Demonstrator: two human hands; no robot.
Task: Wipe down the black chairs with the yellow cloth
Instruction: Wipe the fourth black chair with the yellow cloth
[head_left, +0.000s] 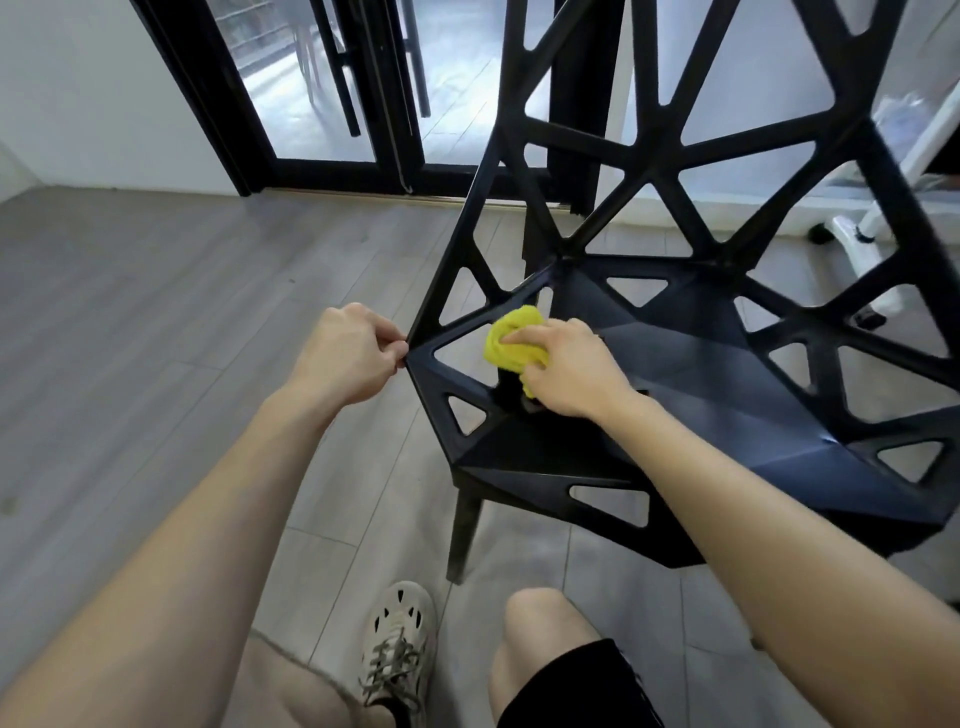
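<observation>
The yellow cloth (514, 340) is bunched in the gripping right hand (569, 374), which presses it onto the seat of the black chair (701, 374). Just to its left, the left hand (348, 358) pinches the seat's corner edge to steady the frame. Brace there and wipe along each strut (cut-outs likely trap dust). One cloth, one chair within reach.

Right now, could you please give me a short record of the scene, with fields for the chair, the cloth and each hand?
chair: black, open triangular frame, upright on grey floor
cloth: yellow, bunched, at the seat's left side
left hand: grips the seat's left corner
right hand: holds the cloth at the seat
behind: black-framed glass doors
</observation>
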